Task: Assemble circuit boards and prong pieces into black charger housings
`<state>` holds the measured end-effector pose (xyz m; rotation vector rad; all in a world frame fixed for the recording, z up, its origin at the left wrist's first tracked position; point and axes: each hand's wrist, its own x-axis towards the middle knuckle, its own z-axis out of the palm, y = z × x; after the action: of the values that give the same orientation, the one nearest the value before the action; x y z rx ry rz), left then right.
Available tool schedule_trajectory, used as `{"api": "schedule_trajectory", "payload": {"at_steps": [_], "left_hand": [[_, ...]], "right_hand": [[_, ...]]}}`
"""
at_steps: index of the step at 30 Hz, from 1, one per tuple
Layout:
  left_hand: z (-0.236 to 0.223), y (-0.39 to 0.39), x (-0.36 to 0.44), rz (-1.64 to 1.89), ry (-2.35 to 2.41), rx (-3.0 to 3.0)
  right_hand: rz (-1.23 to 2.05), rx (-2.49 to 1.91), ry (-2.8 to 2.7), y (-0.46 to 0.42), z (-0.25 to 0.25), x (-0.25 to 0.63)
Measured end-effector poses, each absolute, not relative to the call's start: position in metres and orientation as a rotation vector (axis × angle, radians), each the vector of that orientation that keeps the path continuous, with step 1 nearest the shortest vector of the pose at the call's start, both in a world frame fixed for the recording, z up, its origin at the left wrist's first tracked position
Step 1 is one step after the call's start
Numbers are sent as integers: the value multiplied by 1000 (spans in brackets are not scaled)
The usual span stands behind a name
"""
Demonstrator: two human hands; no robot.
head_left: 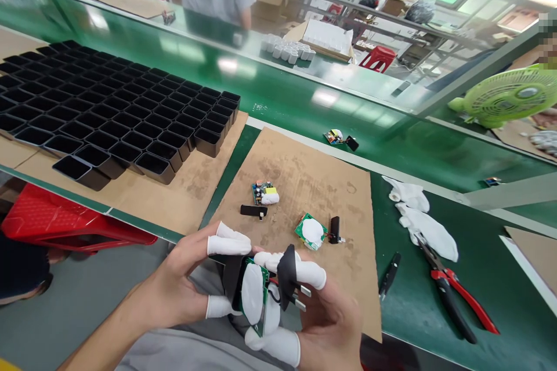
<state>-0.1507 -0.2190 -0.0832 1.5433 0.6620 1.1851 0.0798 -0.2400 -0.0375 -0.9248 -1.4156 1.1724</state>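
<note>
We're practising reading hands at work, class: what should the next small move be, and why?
Probably ease the board further into the case, keeping the wires unpinched. The left hand grips the case, the board still stands out of it, and the wires show between the board and the plug in the right hand.

Holds a green circuit board (265, 273), tilted, with a smooth white coating on its face. To the board's left, has a tilted black case (232, 279), open toward it; to the board's right, a black plug cap (286, 278), two metal prongs pointing away.
</note>
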Motion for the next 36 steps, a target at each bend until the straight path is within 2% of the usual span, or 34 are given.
{"api": "schedule_trajectory", "payload": {"at_steps": [8, 15, 36], "left_hand": [[-88, -219, -149, 1197, 646, 1542], [-91, -219, -147, 1234, 666, 1522], [-90, -222, -144, 1211, 662, 1568]], "right_hand": [[1203, -924, -1441, -239, -43, 84], [1127, -941, -1216, -251, -46, 89], [1145, -1007, -1486, -250, -43, 89]]}}
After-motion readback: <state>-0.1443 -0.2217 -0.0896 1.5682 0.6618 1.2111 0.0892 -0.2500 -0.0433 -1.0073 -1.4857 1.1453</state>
